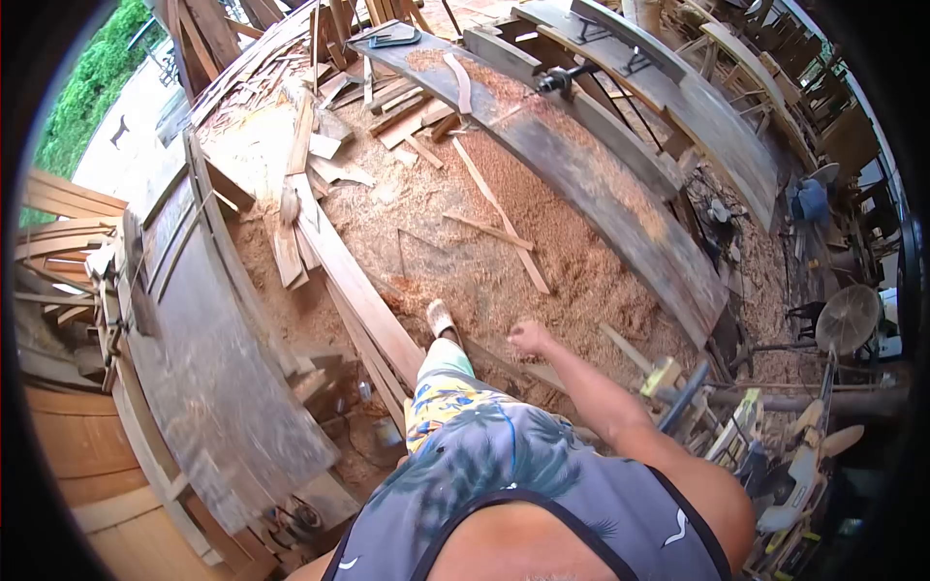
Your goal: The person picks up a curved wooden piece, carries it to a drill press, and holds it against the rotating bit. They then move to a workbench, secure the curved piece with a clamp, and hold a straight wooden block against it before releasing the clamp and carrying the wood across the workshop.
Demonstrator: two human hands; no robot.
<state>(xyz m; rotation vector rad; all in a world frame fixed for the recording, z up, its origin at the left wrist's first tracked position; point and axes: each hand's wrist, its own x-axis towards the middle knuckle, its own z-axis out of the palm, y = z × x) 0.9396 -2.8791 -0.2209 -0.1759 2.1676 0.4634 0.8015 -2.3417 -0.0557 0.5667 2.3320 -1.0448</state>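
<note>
Sawdust [581, 266] covers much of the workshop floor [402, 208] around us. Our right hand [528, 337] hangs above it, fingers drawn in together (our left is out of sight, so we cannot tell how it stands). Just beyond the hand, a slat [494, 201] lies on the floor, with a shorter strip [475, 226] crossing it towards its near end. To our right runs a bench [591, 198], with shavings [542, 114] along its far edge and a tray [395, 41] at its far left corner. To our left lie a plank [363, 281] and, past it, a table [223, 368].
</note>
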